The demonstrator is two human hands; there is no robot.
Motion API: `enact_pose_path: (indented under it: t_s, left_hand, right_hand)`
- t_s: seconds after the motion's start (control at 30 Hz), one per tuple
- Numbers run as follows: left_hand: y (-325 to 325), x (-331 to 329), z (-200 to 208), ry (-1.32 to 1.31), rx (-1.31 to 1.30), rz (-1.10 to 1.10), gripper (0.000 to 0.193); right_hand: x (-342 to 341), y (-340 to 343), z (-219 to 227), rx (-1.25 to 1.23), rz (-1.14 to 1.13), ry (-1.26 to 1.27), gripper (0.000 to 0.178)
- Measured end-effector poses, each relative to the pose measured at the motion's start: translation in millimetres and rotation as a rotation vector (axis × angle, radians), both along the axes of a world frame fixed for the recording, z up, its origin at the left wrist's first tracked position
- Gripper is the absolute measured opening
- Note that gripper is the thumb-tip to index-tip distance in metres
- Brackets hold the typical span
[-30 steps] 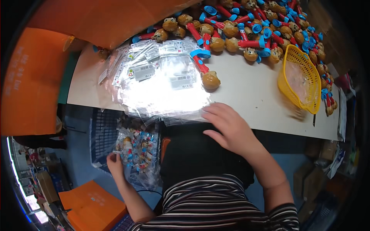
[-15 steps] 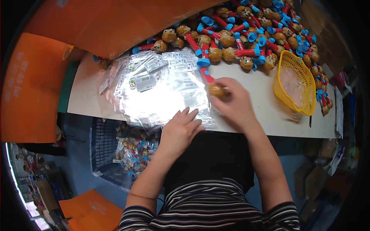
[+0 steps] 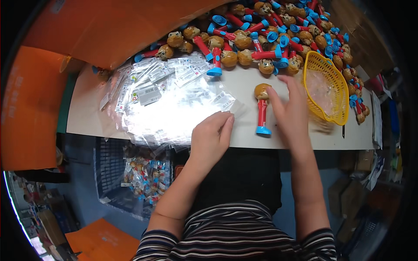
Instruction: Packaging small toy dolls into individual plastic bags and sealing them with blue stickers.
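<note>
A single toy figure (image 3: 261, 114), with a round brown-haired head, red stem and blue foot, lies on the table with its head away from me. My right hand (image 3: 292, 114) is just right of it, fingers apart, thumb by the head; whether the thumb touches it I cannot tell. My left hand (image 3: 212, 135) is closed, thumb against the fingers, pinching a clear plastic bag (image 3: 233, 105) at the right edge of the pile. The pile of flat clear bags (image 3: 167, 115) carries printed labels and glares brightly in the middle.
More toy figures (image 3: 244, 40) are heaped along the table's back. A yellow basket (image 3: 325, 115) with small clear pieces stands right. Below the table's left front edge, a blue crate (image 3: 114, 174) holds bagged toys (image 3: 146, 176). Orange board (image 3: 30, 113) rises at left.
One toy figure, held in my right hand before, now lies on the table with the hand opened beside it. My left hand, flat on the bags before, has closed on a bag's edge.
</note>
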State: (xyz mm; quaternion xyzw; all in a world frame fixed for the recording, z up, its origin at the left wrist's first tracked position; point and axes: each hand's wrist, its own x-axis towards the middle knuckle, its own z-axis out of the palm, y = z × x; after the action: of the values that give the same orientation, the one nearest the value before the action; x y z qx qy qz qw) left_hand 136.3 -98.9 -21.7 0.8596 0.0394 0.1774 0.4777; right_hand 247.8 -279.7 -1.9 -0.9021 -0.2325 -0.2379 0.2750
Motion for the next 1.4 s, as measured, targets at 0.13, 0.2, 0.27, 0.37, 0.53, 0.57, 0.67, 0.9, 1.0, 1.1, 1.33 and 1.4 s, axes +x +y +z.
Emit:
enact_pose_path:
  t_s: [0.13,0.2,0.27,0.37,0.53,0.57,0.67,0.9,1.0,1.1,1.33,1.4]
  left_hand:
    - [-4.4,-3.1,1.7,0.009,-0.012,0.001,0.014]
    - [-3.5,-2.8,1.4,-0.014,-0.016,0.002,0.012]
    - [-0.2,-4.3,-1.2,-0.002,-0.03,-0.021,0.014]
    - [0.7,-11.4,1.0,-0.037,-0.012,0.061,0.02]
    - [0.6,-17.4,4.0,-0.034,0.068,-0.002,0.029]
    - [1.2,-17.0,0.3,-0.059,0.097,-0.045,0.032]
    - [0.5,-17.4,-6.7,-0.129,0.228,-0.006,0.03]
    - [-4.2,-16.7,-3.2,-0.095,0.254,0.104,0.024]
    - [-2.9,-15.7,-4.8,-0.044,0.278,0.136,0.02]
    - [-8.7,-14.2,-6.9,-0.072,0.297,0.103,0.017]
    - [-20.6,-12.5,-16.7,-0.116,0.387,0.125,0.014]
    - [-24.3,-7.8,-18.7,-0.152,0.386,0.095,0.013]
  right_hand:
    - [-59.6,26.1,11.2,0.287,0.159,0.929,0.031]
    - [-60.6,34.8,7.1,0.488,0.197,1.08,0.029]
    - [-59.1,38.7,1.4,0.694,0.241,1.231,0.027]
    - [-58.5,42.5,-8.8,0.829,0.246,1.248,0.024]
    - [-68.3,41.0,-22.6,1.06,0.186,1.12,0.018]
    - [-68.5,41.4,-21.0,1.06,0.185,1.121,0.018]
    - [-68.2,44.1,-15.2,0.963,0.133,1.094,0.026]
    - [-76.8,59.5,-19.1,0.941,0.084,0.958,0.027]
    - [-82.3,56.8,-18.0,0.892,0.073,0.958,0.025]
    - [-82.8,45.3,-19.8,0.776,0.053,0.925,0.023]
    - [-79.6,15.5,-11.6,-0.072,-0.177,0.064,0.042]
    - [-79.1,5.9,-21.9,-0.001,-0.189,0.233,0.043]
